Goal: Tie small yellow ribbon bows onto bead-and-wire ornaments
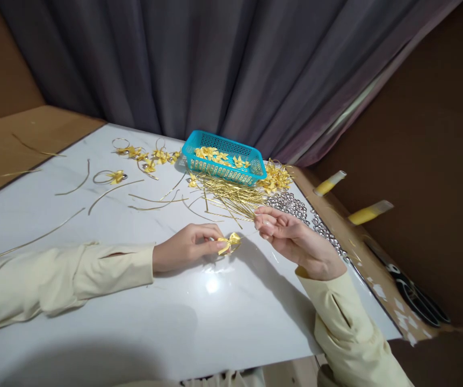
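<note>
Between thumb and fingers, my left hand (195,244) pinches a small yellow ribbon bow (230,243) just above the white tabletop. Part of a loop shows beneath the bow. A thin pale strand (250,235) runs from the bow up to the right. Its far end meets the closed fingertips of my right hand (288,234), raised a little higher than the left. Whether the strand is thread or thin wire I cannot tell. Beyond the hands lies a pile of gold wire strips (235,196).
A turquoise basket (225,171) holds yellow bows. More bows (275,177) lie beside it, near silver beads (290,205). Finished-looking looped bows (115,176) and loose gold strips (42,236) are at left. Black scissors (414,295) and two yellow-filled tubes (370,212) are at right.
</note>
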`<state>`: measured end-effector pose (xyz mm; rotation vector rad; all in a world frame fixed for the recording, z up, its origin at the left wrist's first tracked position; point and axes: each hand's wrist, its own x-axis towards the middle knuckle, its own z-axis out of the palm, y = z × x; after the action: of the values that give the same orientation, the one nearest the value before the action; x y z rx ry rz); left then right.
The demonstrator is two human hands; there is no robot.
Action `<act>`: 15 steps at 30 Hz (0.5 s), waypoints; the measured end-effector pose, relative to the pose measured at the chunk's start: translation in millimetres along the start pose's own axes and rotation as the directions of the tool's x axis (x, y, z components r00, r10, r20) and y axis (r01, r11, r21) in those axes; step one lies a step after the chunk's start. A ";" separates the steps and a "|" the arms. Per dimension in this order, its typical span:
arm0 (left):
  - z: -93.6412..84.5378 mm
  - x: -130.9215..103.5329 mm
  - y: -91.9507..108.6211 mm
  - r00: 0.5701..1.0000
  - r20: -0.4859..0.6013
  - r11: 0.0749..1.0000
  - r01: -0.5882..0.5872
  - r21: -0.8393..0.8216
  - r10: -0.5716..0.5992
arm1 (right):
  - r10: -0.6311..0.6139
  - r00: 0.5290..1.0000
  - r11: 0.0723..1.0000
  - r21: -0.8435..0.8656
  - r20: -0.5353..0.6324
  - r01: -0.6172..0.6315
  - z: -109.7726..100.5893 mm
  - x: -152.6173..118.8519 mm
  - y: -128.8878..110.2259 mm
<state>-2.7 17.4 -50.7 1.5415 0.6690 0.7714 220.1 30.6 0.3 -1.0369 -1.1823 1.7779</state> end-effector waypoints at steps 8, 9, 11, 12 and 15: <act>-0.3 -1.0 -2.8 0.996 -0.065 0.992 -0.051 0.117 0.059 | 0.010 0.999 0.997 -0.079 0.037 -0.007 3.4 -6.6 4.0; -0.2 -1.1 -3.2 0.995 -0.076 0.990 -0.054 0.129 0.064 | -0.013 0.999 0.993 -0.113 0.038 0.017 6.0 -7.9 5.8; -0.1 -1.4 -3.5 0.994 -0.090 0.990 -0.056 0.131 0.068 | -0.061 0.998 0.975 -0.211 0.029 0.066 12.1 -9.9 9.9; -0.1 -1.5 -3.4 0.993 -0.095 0.991 -0.057 0.123 0.069 | -0.083 0.996 0.959 -0.272 0.021 0.085 15.5 -10.7 12.1; -0.2 -1.8 -3.0 0.993 -0.099 0.994 -0.057 0.090 0.066 | -0.191 0.982 0.846 -0.506 0.002 0.166 25.7 -12.6 18.0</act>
<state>-3.9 16.4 -53.8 1.6161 0.7418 0.8820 199.1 5.4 -7.6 -1.2055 -1.7101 1.3131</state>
